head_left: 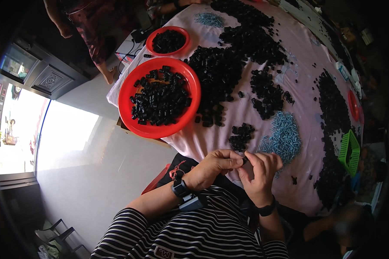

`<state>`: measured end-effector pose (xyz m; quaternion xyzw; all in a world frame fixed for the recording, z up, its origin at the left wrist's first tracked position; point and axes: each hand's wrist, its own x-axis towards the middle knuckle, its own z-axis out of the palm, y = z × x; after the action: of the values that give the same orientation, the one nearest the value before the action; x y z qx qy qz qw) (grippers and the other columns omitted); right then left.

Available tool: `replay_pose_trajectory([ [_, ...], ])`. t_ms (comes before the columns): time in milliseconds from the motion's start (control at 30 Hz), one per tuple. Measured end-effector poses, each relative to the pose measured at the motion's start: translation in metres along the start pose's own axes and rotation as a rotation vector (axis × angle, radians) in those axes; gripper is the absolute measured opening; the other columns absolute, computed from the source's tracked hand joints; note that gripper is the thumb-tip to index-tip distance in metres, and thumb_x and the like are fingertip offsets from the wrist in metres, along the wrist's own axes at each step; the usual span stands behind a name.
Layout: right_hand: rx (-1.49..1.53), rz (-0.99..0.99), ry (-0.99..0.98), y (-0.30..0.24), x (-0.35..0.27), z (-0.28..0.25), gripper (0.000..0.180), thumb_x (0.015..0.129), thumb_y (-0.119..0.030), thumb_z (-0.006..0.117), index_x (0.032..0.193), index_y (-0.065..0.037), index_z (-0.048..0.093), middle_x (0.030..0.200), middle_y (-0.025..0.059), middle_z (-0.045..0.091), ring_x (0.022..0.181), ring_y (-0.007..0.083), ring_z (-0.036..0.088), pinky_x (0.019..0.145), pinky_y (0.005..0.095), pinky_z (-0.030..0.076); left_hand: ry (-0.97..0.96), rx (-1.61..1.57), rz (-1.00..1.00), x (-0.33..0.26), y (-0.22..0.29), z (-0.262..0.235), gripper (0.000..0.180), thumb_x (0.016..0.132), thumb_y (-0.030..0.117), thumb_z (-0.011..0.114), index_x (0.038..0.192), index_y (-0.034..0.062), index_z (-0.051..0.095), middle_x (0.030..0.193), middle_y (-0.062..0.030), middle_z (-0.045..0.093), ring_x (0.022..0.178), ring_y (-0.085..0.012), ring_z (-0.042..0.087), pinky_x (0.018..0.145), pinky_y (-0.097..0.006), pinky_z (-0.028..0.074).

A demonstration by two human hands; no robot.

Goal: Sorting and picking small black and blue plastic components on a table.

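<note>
My left hand (214,167) pinches a small black part (245,159) between thumb and index finger, at the table's near edge. Close against it, my right hand (259,175) has its thumb and fingertips drawn together at the same part; whatever else they hold is too small to make out. Just beyond my hands lies a small cluster of black parts (241,136). To its right is a heap of light-blue, screw-like pieces (285,136). Larger heaps of black parts (216,71) spread farther back on the pink cloth (242,110).
A large red basin (124,99) full of black parts stands at the left table edge, a smaller red basin (188,39) behind it. A green basket (349,153) sits far right. Other people are around the table: a standing person (90,30) far left, another person (333,224) lower right.
</note>
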<state>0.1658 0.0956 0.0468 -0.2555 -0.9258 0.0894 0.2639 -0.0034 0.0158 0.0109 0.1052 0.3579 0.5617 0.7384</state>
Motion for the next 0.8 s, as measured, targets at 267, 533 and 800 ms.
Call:
replay_pose_trajectory([
  [267, -0.038, -0.044, 0.013, -0.0003, -0.0022, -0.0007, 0.044, 0.08, -0.017, 0.079, 0.122, -0.011, 0.066, 0.108, 0.0, 0.063, 0.102, 0.0195, 0.059, 0.107, 0.0501, 0.03, -0.052, 0.014, -0.01, -0.0007, 0.0031, 0.0008, 0.018, 0.097, 0.02, 0.073, 0.109, 0.0066, 0.072, 0.096, 0.0041, 0.069, 0.082, -0.0028, 0.057, 0.074, -0.02, 0.044],
  [533, 0.191, 0.103, -0.024, -0.0044, 0.0017, -0.0081, 0.032, 0.088, -0.015, 0.073, 0.119, -0.009, 0.068, 0.105, 0.001, 0.064, 0.098, 0.021, 0.06, 0.105, 0.0477, 0.032, -0.005, 0.014, 0.037, -0.003, 0.0053, 0.0046, 0.018, 0.095, 0.021, 0.076, 0.107, 0.0069, 0.073, 0.093, 0.0045, 0.069, 0.078, -0.002, 0.054, 0.067, -0.019, 0.038],
  [800, 0.156, 0.071, -0.046, 0.004, -0.001, -0.0085, 0.02, 0.09, -0.007, 0.067, 0.11, -0.01, 0.071, 0.098, 0.0013, 0.065, 0.095, 0.02, 0.061, 0.106, 0.0477, 0.032, -0.059, 0.061, 0.034, -0.0013, -0.0001, -0.0006, 0.02, 0.097, 0.021, 0.074, 0.104, 0.0025, 0.071, 0.096, -0.0012, 0.07, 0.087, -0.007, 0.062, 0.08, -0.023, 0.05],
])
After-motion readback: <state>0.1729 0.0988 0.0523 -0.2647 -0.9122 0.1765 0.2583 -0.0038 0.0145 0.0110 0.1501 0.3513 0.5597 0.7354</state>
